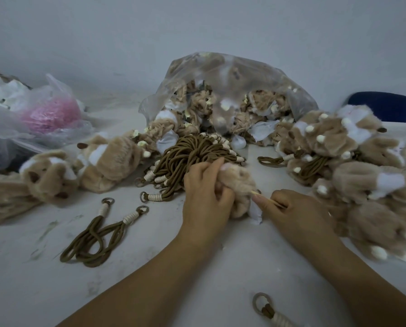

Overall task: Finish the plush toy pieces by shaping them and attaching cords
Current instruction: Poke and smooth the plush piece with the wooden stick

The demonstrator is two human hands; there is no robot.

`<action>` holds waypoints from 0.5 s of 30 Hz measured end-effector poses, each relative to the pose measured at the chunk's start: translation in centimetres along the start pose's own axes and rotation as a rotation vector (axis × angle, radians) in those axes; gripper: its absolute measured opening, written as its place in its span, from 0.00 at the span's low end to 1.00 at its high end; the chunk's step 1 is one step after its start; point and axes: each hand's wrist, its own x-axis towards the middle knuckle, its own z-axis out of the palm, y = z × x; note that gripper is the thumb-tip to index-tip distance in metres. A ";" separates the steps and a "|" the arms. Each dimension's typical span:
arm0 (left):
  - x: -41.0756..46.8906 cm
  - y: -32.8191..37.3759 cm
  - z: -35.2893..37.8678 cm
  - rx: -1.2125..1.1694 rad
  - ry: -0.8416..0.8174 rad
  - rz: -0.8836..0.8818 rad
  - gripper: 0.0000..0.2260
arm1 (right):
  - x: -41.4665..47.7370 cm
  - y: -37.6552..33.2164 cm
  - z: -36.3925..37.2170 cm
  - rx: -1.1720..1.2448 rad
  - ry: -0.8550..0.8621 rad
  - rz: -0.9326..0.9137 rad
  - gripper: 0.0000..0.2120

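1. Nearest the camera, a single brown cord loop with cream binding and a ring (pixel 268 310) lies on the white table (pixel 197 267), well apart from both hands.
2. To the left, two more loose brown cords with cream wraps and metal rings (pixel 95 237) lie side by side, rings pointing away from the person.
3. The left hand (pixel 206 192) is curled round a tan plush toy piece with a white fabric patch (pixel 239 185), holding it just above the table at the centre.
4. The right hand (pixel 298 208) pinches a thin pale wooden stick (pixel 271 201). The stick's long axis runs from that hand up and to the left, and its tip meets the plush at the piece's right edge. The piece therefore lies directly left of the right hand. Pushing along that line looks like the shaping step in hand.
5. Just beyond the left hand sits a large bundle of brown cords (pixel 192 152). That hand is the nearer one for taking a cord.
6. A heap of tan plush pieces with cords (pixel 350 161) fills the right side.
7. More tan plush pieces (pixel 53 175) lie at the left.
8. Farthest back, a clear plastic bag of plush pieces (pixel 232 95) stands open against the wall.
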 end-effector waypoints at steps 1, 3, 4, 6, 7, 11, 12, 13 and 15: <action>0.1 -0.2 -0.1 -0.022 -0.001 -0.051 0.21 | 0.0 0.0 0.1 0.002 -0.006 0.001 0.30; 0.3 -0.3 -0.1 -0.061 -0.017 -0.096 0.14 | 0.1 0.1 0.2 0.031 -0.025 0.040 0.30; 0.3 -0.3 -0.1 -0.081 -0.026 -0.099 0.12 | 0.1 0.2 0.2 0.054 -0.036 0.065 0.31; 0.4 -0.5 -0.1 -0.112 -0.025 -0.084 0.08 | 0.2 0.5 0.1 0.109 -0.065 0.114 0.32; 0.5 -0.6 -0.1 -0.115 -0.017 -0.075 0.07 | 0.3 0.6 0.1 0.134 -0.081 0.134 0.32; 0.6 -0.8 0.0 -0.113 0.043 -0.051 0.07 | 0.6 1.1 -0.1 0.156 -0.133 0.152 0.30; 0.6 -0.8 -0.1 -0.109 0.062 -0.049 0.09 | 0.6 1.2 -0.2 0.158 -0.139 0.138 0.30; 0.7 -0.8 -0.1 -0.109 0.080 -0.042 0.11 | 0.6 1.3 -0.2 0.162 -0.143 0.122 0.30; 0.6 -0.8 -0.2 -0.127 0.095 -0.029 0.12 | 0.6 1.3 -0.3 0.175 -0.155 0.094 0.30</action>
